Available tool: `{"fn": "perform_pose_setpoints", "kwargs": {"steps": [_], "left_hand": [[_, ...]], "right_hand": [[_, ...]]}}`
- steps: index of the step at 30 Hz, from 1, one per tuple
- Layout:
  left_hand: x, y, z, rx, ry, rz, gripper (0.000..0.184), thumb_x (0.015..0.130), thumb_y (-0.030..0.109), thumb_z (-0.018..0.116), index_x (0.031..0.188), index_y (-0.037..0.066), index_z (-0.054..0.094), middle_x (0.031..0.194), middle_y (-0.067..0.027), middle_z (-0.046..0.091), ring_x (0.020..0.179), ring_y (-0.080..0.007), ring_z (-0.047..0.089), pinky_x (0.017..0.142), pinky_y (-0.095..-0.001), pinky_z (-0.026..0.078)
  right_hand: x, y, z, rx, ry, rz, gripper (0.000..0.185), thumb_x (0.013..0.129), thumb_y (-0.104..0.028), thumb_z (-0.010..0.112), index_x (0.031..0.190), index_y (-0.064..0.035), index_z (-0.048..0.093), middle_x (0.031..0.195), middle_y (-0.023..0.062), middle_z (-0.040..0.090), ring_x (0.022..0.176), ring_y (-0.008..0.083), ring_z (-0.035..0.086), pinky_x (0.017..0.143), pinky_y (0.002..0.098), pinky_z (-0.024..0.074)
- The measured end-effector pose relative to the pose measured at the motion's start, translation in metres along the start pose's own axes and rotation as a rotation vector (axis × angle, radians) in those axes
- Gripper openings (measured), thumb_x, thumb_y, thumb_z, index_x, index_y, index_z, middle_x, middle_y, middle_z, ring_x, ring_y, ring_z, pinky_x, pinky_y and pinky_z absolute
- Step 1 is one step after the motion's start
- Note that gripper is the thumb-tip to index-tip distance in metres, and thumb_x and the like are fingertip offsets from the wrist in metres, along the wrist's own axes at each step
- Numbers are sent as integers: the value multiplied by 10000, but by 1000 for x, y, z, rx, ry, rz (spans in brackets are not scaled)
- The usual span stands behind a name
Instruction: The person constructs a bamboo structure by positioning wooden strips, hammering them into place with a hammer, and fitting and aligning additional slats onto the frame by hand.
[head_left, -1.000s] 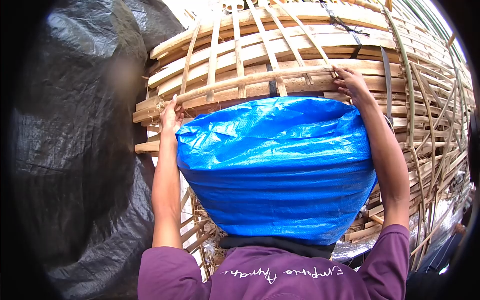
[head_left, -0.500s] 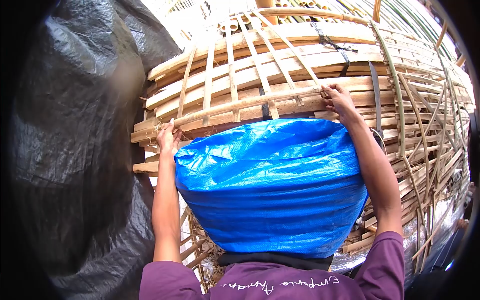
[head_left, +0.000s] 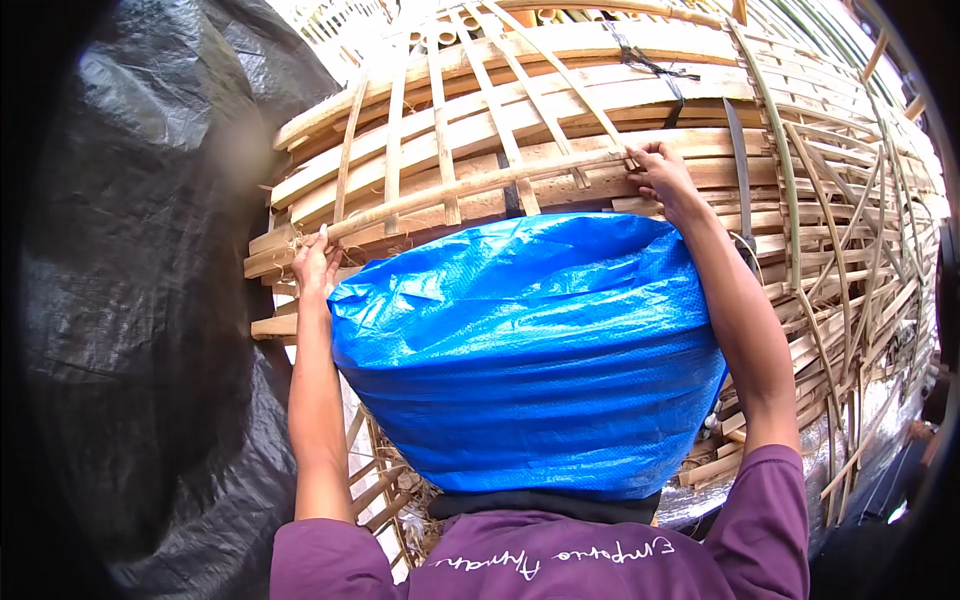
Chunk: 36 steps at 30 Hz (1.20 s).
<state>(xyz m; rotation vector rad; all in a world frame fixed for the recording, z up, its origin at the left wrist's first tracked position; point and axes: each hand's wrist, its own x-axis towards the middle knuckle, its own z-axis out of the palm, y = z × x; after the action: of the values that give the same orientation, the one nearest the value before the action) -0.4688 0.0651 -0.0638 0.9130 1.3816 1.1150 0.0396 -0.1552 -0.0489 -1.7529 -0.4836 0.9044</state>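
A thin bamboo rod (head_left: pixel 470 187) runs crosswise over several lengthwise strips (head_left: pixel 497 110), rising a little to the right. My left hand (head_left: pixel 317 262) is closed round the rod's left end, thumb upward, beside some loose fibres. At the right end, my right hand (head_left: pixel 662 180) pinches the rod between thumb and fingers. Just below the rod, a blue plastic sheet (head_left: pixel 530 370) covers my lap, between my forearms. Behind the strips lie stacked split bamboo slats (head_left: pixel 430 140).
A black tarp (head_left: pixel 150 300) hangs at the left. A long flat dark blade (head_left: pixel 738 165) lies right of my right hand. Woven bamboo lattice (head_left: pixel 850 200) and loose slats extend along the right. Black ties (head_left: pixel 650 68) bind the stack, and cut bamboo tubes (head_left: pixel 440 32) show at the top.
The view has shifted, so the stack first sits lower, then moves left and slightly up. Both hands keep their hold on the rod.
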Motion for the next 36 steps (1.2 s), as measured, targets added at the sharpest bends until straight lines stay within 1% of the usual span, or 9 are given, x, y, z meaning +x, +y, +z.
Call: {"fn": "perform_pose_setpoints", "kwargs": {"steps": [3,4,8,15,19,23,31,35,36], "left_hand": [[-4,-1,0,-45,-3,-10,186,867,243,741,916,117,613,810,6,618,741,-142,619,719,-272,533],[-4,-2,1,-57,-1,-4,184,865,241,743,910,118,613,812,6,618,742,-139,611,722,-269,531],[-2,-2,0,-94,-17,-20,159,868,218,739,897,120,617,851,1,625,769,-136,597,745,-276,521],[3,-2,-3,-103,-25,-40,174,866,196,739,921,112,598,836,-2,616,779,-148,600,745,-280,518],[8,-5,-6,-120,-31,-47,175,866,197,739,927,112,599,877,-15,638,778,-162,619,734,-275,519],[8,-5,-9,-140,-58,-39,181,859,199,745,960,111,624,904,-21,648,790,-166,626,724,-264,517],[5,2,-7,-144,-103,-251,314,819,273,780,1064,121,656,952,-26,663,821,-159,626,687,-235,498],[-5,4,-8,-149,-100,-192,336,807,273,791,1062,103,651,961,-29,665,835,-166,632,681,-244,495],[-5,7,-9,-132,-102,-203,415,836,291,764,1166,90,614,1017,-35,643,887,-163,603,707,-261,502]], "right_hand": [[1,-2,0,62,7,37,368,878,-356,708,1097,-89,580,1019,44,633,812,117,605,686,272,441],[1,-3,-2,83,-54,56,388,875,-351,710,1124,-66,625,1005,42,639,832,121,597,709,278,440],[0,-5,-2,128,-23,92,317,868,-337,715,1043,-74,684,965,43,646,828,129,589,728,286,441],[8,1,-5,140,-37,34,279,856,-305,733,995,-66,696,912,40,656,802,127,596,694,268,453],[7,0,-6,128,-70,16,303,878,-301,719,1033,-45,673,926,41,660,826,108,606,728,244,512],[12,3,-7,122,-85,6,294,884,-293,713,1033,-42,673,911,42,662,825,101,608,726,225,525],[8,-1,-9,281,4,5,330,810,-267,763,989,-12,657,859,65,623,756,127,602,685,242,522],[7,-5,-11,302,23,-32,336,808,-273,770,982,-9,657,825,59,616,723,120,599,674,237,524],[8,-6,-14,306,-1,-53,318,805,-277,776,955,-23,658,802,44,614,707,104,593,675,239,523]]}}
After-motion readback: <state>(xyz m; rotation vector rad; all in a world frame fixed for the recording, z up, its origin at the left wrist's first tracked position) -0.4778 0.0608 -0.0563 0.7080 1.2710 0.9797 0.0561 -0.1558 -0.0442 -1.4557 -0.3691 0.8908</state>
